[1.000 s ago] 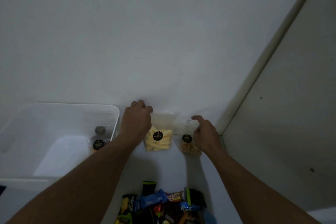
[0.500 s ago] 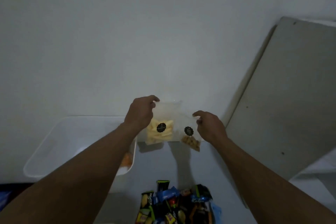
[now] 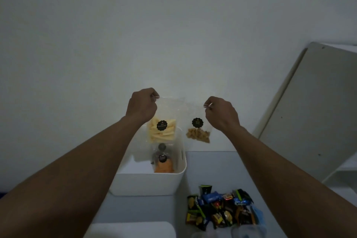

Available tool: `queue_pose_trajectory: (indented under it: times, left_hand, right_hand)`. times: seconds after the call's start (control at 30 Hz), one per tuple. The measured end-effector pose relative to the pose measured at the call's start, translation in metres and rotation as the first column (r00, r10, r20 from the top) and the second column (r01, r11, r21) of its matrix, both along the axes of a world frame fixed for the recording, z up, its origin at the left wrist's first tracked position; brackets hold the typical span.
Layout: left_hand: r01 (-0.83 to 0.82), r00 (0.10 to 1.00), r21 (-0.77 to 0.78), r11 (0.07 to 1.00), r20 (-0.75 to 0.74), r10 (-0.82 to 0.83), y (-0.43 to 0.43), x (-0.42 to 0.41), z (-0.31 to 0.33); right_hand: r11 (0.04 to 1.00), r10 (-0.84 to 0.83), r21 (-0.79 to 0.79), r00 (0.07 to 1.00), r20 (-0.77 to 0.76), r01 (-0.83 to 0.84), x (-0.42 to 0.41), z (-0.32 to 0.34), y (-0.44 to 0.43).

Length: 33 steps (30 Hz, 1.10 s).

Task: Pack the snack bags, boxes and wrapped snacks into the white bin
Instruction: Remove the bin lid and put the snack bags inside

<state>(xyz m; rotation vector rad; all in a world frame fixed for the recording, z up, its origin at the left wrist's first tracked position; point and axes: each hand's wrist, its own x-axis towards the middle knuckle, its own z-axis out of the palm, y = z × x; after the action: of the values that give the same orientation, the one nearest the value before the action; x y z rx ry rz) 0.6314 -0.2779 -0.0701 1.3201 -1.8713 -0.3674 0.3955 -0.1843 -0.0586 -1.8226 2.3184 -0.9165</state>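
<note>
From the head view, both hands are raised in front of a plain white wall (image 3: 173,25), each pinching a clear bag by a top corner. The left hand (image 3: 142,105) holds a clear bag of pale yellow sticks (image 3: 162,130) with a round black label; the bag hangs upright over the far end of the white bin (image 3: 152,183). The right hand (image 3: 222,115) holds a clear bag of brown pieces (image 3: 198,133), also black-labelled, which hangs just beyond the bin's far right corner and apart from the first bag. Inside the bin, against its right wall, lies a clear bag of orange snack (image 3: 164,165), with another small dark-labelled item behind it too dim to make out. The bin stands on the pale worktop (image 3: 212,168). Near the front edge, to the right of the bin, lies a pile of wrapped snacks (image 3: 222,209) in black, blue, yellow and green wrappers. A pale board (image 3: 313,112) leans at the right.
</note>
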Motion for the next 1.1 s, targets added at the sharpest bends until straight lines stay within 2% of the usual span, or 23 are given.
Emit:
queue_pose_trajectory:
  times: [0.17,0.4,0.7,0.93,1.1]
  left_hand:
    - [-0.078,0.996,0.05,0.996,-0.031,0.08,-0.003,0.053,-0.018]
    - [-0.14,0.989,0.063,0.988,-0.043,0.143,-0.006,0.091,-0.065]
    - [-0.201,0.977,0.138,0.97,-0.039,0.208,-0.014,0.105,-0.123]
    - [-0.177,0.98,0.174,0.969,-0.062,0.19,-0.017,0.112,-0.136]
    - [-0.137,0.99,0.1,0.986,-0.018,0.139,-0.015,0.116,-0.127]
  right_hand:
    - [0.997,0.069,0.027,0.995,0.075,-0.071,0.056,-0.013,-0.01]
    - [0.954,0.165,0.244,0.984,0.07,-0.177,0.1,-0.073,-0.026]
    - [0.849,0.31,0.493,0.934,-0.177,-0.188,0.121,-0.152,-0.043]
    - [0.866,0.345,0.484,0.852,-0.394,-0.127,0.121,-0.165,-0.057]
    - [0.897,0.299,0.431,0.85,-0.433,-0.096,0.113,-0.168,-0.065]
